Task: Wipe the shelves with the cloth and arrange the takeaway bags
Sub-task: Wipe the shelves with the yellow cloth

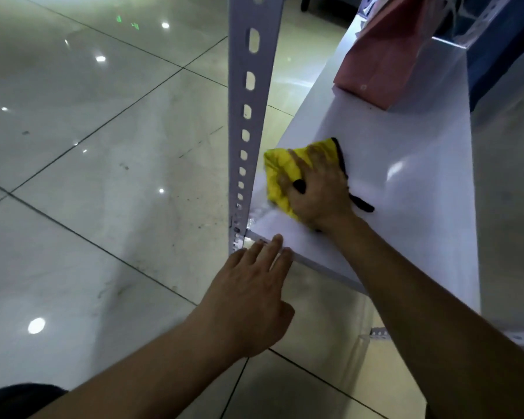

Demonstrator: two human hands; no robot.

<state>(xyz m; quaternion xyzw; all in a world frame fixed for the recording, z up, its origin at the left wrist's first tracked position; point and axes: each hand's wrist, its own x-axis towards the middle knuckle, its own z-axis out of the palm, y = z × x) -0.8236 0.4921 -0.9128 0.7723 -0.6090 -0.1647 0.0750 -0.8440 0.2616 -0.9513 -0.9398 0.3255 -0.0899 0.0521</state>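
A person's right hand [318, 192] presses a crumpled yellow cloth [288, 167] flat against a pale grey shelf [406, 182], seen from a head-worn camera looking down. The fingers are spread over the cloth and slightly curled into its folds, the thumb side toward the left; the picture is blurred there, so how tightly they hold it cannot be told. The cloth lies near the shelf's left edge, just beside a perforated metal upright [245, 122] that rises at the shelf's near left corner. A black strip [360, 203] of the cloth's edging sticks out from under the hand on the right.

The left hand [248, 294] rests at the shelf's near edge, fingers straight and close together, their tips touching the rim just right of the upright's foot; it holds nothing.

At the far end of the same shelf stands a pink paper takeaway bag [381, 52], upright, well apart from the cloth. A blue panel [496, 55] shows to the right of the bag. Glossy pale floor tiles [103, 146] with dark joints fill the left of the frame, reflecting ceiling lights
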